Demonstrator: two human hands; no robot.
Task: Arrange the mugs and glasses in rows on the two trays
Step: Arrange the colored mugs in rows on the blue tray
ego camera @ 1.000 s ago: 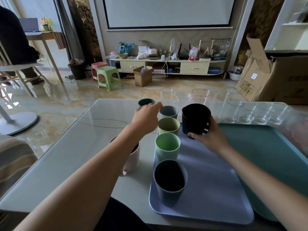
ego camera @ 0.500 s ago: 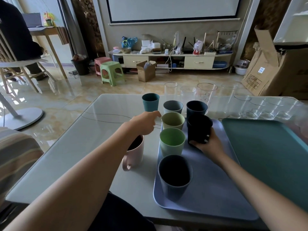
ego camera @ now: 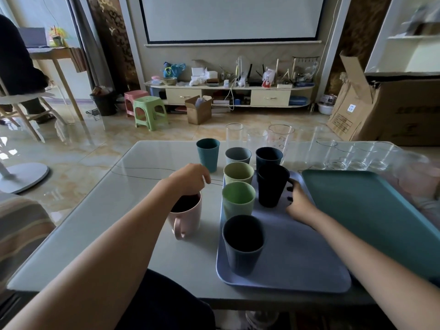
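1. Mugs and glasses, sorted by holder, largest first: the teal rectangular plastic tray (ego camera: 371, 210) lies on your right side of the table and holds nothing visible.
2. The lavender rectangular plastic tray (ego camera: 297, 253) sits just left of it. Its left edge carries a row: dark blue ribbed cup (ego camera: 242, 244) nearest you, then light green cup (ego camera: 238, 198), olive cup (ego camera: 238, 172) and grey cup (ego camera: 238, 156). A second row has begun with the navy cup (ego camera: 268, 158) at the far end.
3. The black ribbed cup (ego camera: 271, 185) stands just behind that navy one. Your right hand (ego camera: 298, 202) curls around its side; set it flat and level with the olive cup before you let go.
4. The pink handled mug (ego camera: 187, 216) waits off-tray. Your left hand (ego camera: 188, 179) hovers above its rim, fingers loosely curled and holding nothing.
5. The teal ribbed cup (ego camera: 207, 154) and clear glasses (ego camera: 345, 158) remain on the table.
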